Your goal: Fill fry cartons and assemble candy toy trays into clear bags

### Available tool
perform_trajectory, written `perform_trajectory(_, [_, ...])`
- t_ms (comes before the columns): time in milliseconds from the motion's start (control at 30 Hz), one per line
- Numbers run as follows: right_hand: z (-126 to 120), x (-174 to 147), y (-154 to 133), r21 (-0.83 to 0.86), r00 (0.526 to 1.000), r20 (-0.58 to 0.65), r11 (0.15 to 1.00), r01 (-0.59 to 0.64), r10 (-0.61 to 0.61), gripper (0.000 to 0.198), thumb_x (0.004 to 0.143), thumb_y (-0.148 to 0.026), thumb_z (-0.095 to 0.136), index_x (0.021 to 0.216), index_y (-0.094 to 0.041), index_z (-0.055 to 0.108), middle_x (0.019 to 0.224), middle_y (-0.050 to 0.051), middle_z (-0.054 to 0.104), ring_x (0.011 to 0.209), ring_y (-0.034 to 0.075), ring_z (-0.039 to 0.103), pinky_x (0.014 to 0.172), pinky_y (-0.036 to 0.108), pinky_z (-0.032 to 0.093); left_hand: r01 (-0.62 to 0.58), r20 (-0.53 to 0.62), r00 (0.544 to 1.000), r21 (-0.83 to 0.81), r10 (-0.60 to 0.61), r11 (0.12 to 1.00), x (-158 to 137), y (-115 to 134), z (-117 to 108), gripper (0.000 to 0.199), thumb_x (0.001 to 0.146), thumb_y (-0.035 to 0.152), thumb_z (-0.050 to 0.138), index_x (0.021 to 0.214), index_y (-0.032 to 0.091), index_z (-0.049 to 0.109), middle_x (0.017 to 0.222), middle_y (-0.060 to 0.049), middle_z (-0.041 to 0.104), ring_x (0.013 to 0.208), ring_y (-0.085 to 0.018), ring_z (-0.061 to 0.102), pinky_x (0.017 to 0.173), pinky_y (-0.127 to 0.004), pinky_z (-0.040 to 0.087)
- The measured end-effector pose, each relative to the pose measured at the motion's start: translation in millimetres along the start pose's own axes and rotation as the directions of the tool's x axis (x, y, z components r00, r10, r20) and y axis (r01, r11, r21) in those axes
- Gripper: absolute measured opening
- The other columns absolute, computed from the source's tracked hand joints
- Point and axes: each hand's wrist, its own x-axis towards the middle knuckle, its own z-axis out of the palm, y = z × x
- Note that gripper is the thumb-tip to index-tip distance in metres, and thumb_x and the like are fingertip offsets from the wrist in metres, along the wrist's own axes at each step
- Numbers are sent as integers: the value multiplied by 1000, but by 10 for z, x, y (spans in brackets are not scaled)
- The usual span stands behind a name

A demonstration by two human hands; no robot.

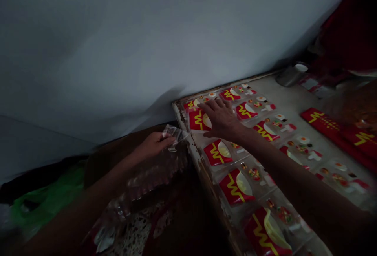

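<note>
My left hand (155,143), off the table's left edge, pinches a clear plastic sheet (176,135). My right hand (220,118) reaches over the table with its fingers spread. Under its fingertips lies a red piece with a yellow zigzag and a pale rounded top (198,120); whether the fingers touch it I cannot tell. Similar red pieces (218,152) lie in rows on clear plastic. Beside them are small toy-like food pieces, such as a fried egg (304,140) and a pizza-like round (253,173).
The table (198,161) has a worn, raised rim and stands against a pale wall (165,44). Flat red cards (312,117) and a metal cup (291,76) are at the right. Clear plastic (156,177) and a green bag (53,197) lie below left.
</note>
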Motion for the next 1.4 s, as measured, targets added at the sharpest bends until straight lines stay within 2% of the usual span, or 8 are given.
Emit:
perform_trajectory(167, [-243,-87,101,-26,990,-102,995,-101,98,101,65,-49,86,148,-19,38,136,16,50,121,39,44,104,54,31,37,117,993,-127,-22,991,-37,60,-78,39,75,54,73,79,15,75,69,-3,66,62,-15,56,60,-25,40])
perform_trajectory(300, [-477,-132,202,-32,988,-125,995,-98,93,100,68,-52,84,150,-21,37,138,15,48,121,40,43,102,55,31,8,-33,999,-18,-9,1000,-70,89,-93,40,70,55,77,84,17,79,77,-5,72,68,-17,60,60,-25,41])
perform_trajectory(400, [-573,-219,177,-18,996,-68,998,-66,64,101,66,-56,84,150,-24,37,135,15,50,120,41,43,102,57,31,12,-121,993,79,-3,997,-127,112,-42,37,65,53,80,75,18,77,68,-2,68,61,-15,55,56,-25,35])
perform_trajectory(600, [-661,-489,-58,-43,995,-53,995,-93,90,106,63,-58,86,150,-21,38,132,16,51,120,41,44,104,56,31,-107,-214,965,214,154,971,-247,159,130,32,60,44,86,77,19,75,73,1,70,66,-15,56,61,-25,38])
perform_trajectory(900, [-567,-755,-359,-119,994,-79,989,-86,77,100,69,-50,84,151,-22,34,134,16,52,119,39,43,104,54,29,-205,-98,969,193,227,960,-322,338,209,43,60,38,88,96,21,74,72,4,66,66,-14,56,62,-25,39])
perform_trajectory(1033, [-517,-818,-525,-76,994,-70,994,-84,79,93,74,-55,80,149,-18,38,132,17,54,117,37,45,102,52,31,-143,19,990,4,142,990,-165,330,190,62,55,35,90,110,17,67,72,3,66,66,-14,58,61,-24,40])
perform_trajectory(1200, [-500,-913,-589,-29,995,-50,996,-89,88,91,73,-57,79,146,-15,43,130,17,56,116,37,47,100,51,34,-59,194,976,-218,102,974,107,294,155,58,64,34,83,116,17,63,73,3,68,64,-13,60,61,-23,41])
perform_trajectory(1400, [-523,-1115,-464,139,987,162,990,-10,-13,101,57,-53,90,143,-18,50,126,14,58,110,34,50,96,49,38,-56,342,931,-207,126,977,295,281,218,50,65,31,84,110,17,65,70,3,68,58,-11,58,58,-22,41])
